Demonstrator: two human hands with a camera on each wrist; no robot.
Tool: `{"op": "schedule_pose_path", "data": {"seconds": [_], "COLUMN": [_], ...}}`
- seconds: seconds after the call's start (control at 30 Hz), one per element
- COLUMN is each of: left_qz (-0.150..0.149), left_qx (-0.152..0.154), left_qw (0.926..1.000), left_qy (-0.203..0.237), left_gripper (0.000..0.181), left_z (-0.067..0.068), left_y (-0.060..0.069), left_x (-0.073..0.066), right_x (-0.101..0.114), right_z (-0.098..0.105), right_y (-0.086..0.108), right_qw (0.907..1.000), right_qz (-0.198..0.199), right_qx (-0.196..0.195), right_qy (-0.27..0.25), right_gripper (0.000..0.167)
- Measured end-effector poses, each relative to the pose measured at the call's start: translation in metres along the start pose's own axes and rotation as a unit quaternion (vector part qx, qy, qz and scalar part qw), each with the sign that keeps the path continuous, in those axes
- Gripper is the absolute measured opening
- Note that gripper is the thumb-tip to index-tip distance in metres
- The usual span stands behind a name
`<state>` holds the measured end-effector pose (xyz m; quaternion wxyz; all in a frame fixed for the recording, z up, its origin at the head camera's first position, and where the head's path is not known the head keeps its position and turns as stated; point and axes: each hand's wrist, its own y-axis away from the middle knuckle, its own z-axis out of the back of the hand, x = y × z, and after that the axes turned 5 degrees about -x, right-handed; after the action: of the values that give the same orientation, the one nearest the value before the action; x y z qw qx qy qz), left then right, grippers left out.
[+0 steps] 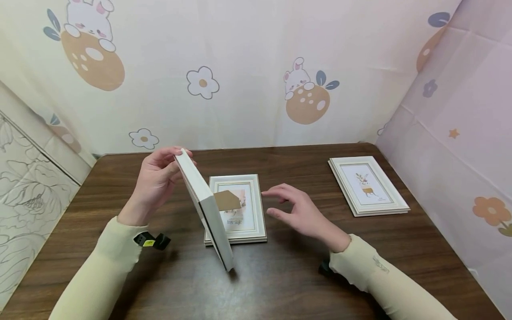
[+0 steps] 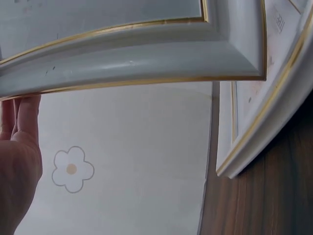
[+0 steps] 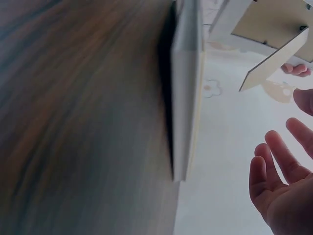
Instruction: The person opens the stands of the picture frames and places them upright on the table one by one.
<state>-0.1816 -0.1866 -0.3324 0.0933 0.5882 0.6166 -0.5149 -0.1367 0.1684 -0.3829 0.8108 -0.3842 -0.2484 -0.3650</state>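
Observation:
My left hand (image 1: 158, 182) grips the top edge of a white picture frame (image 1: 204, 204), which is tilted nearly on edge above the table. In the right wrist view its brown back (image 3: 266, 24) shows, with a stand flap (image 3: 274, 61) sticking out. Gold trim lines its front (image 2: 127, 61) in the left wrist view. Partly behind it, a second white frame (image 1: 258, 213) with a "free style" print lies face up. My right hand (image 1: 300, 211), fingers apart and slightly bent, is just right of that second frame and holds nothing.
Another white frame (image 1: 368, 186), face up with a plant picture, lies at the right of the dark wooden table (image 1: 280, 284). Patterned curtains (image 1: 248, 89) hang behind the table and along its sides.

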Motion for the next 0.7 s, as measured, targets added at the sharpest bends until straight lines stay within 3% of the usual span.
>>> {"op": "schedule_pose_path", "data": {"seconds": [0.2,0.4,0.7], "left_qz": [-0.011,-0.029,-0.047], "left_qx": [-0.053,-0.083,-0.129], "left_qw": [0.9979,0.9947,0.9885], "left_qy": [-0.036,-0.054,-0.063], "left_gripper": [0.019,0.020,0.023], "left_z": [0.000,-0.002,0.003], "left_y": [0.006,0.013,0.016], "left_x": [-0.008,-0.015,-0.028], "right_x": [-0.008,-0.009,-0.016], "right_z": [0.013,0.026,0.046], "right_y": [0.011,0.019,0.021], "right_qw": [0.9993,0.9981,0.9952], "right_qz": [-0.009,-0.020,-0.029], "right_qx": [0.019,0.025,-0.003], "right_qy": [0.032,0.052,0.094], "right_gripper": [0.036,0.035,0.036]}}
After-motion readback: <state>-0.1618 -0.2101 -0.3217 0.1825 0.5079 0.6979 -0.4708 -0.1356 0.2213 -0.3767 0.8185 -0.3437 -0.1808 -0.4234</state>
